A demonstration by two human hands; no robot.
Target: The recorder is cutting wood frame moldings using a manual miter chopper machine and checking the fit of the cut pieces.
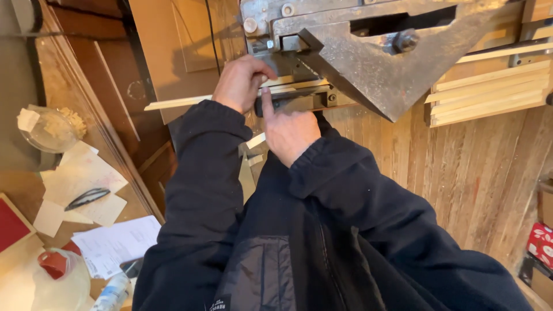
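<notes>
At the top centre of the frame the left hand (242, 82) is clamped on a pale wood strip (178, 103) lying under the grey metal cutter (368, 63); the right hand (288, 129) presses one forefinger against the black stop (288, 105). Best keep the strip hard against the stop, fingers clear of the blade.

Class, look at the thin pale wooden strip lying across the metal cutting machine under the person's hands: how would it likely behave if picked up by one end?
The wooden strip is long and very slender, so it would probably flex and droop. It looks light, being thin bare wood. It might snap easily if bent hard.
</notes>
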